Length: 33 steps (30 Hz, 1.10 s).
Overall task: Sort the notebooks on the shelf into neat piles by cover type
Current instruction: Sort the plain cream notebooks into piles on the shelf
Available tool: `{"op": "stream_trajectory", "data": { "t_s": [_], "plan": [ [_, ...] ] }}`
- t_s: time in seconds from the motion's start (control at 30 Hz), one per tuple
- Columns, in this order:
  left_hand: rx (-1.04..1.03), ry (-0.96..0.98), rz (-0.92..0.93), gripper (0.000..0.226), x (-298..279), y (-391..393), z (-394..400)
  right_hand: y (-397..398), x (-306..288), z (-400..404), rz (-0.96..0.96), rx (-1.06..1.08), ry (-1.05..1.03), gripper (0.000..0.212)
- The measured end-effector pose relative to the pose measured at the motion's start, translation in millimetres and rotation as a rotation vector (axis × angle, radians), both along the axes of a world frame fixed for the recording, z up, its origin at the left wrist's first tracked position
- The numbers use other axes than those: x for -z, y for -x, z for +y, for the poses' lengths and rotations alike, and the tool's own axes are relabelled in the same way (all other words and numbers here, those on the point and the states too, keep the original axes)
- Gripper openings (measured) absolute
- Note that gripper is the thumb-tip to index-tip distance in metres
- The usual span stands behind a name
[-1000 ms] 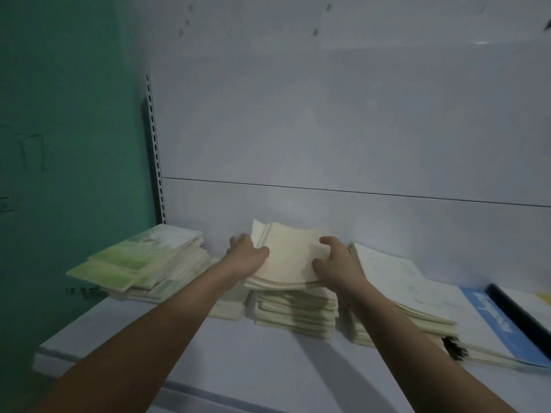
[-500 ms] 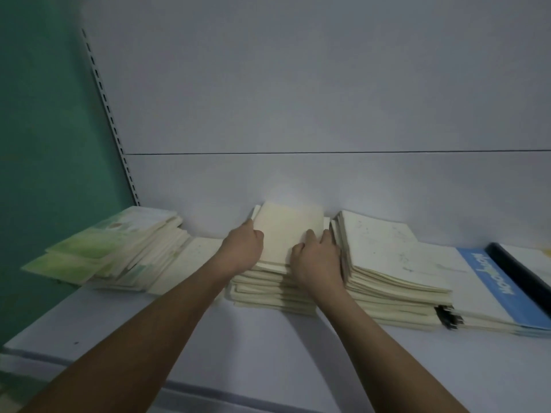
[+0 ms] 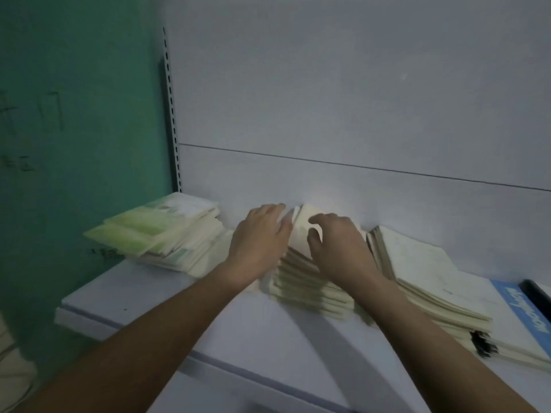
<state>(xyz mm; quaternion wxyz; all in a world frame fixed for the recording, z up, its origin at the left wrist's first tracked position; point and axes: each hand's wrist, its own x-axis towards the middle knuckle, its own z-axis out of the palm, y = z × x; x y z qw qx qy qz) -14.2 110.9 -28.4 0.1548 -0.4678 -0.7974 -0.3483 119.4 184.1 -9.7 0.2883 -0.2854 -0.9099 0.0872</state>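
A pile of plain cream notebooks [image 3: 304, 281] stands in the middle of the white shelf [image 3: 155, 296]. My left hand [image 3: 259, 242] rests flat against the pile's left top edge. My right hand [image 3: 337, 245] lies on the top notebook with its fingers curled over the cover. To the left leans a slumped pile of green-covered notebooks [image 3: 149, 231]. On the right sits a taller cream pile [image 3: 417, 269], then a blue-and-white notebook [image 3: 530, 314].
A green wall [image 3: 74, 114] closes the left end, beside a slotted shelf upright [image 3: 171, 108]. The grey back panel [image 3: 328, 99] rises behind the piles. A dark item [image 3: 536, 293] lies at the far right. Bare shelf surface stretches in front of the piles.
Both hands lowered the top cream notebooks onto the middle pile and now press at its top. The view has swung back toward the left.
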Motion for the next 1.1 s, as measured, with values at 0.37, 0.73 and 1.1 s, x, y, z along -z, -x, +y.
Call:
{"op": "stream_trajectory", "data": {
  "t_s": [0.37, 0.73, 1.1],
  "plan": [
    [-0.153, -0.122, -0.306, 0.012, 103, 106, -137, 125, 93, -86, -0.21, -0.185, 0.097, 0.059],
    [0.126, -0.298, -0.859, 0.019, 108, 129, -129, 148, 117, -95, 0.129, 0.064, 0.293, 0.044],
    [0.587, -0.027, -1.773, 0.026, 23, 128, -99, 92, 67, -130, 0.077, -0.105, 0.35, 0.044]
  ]
}}
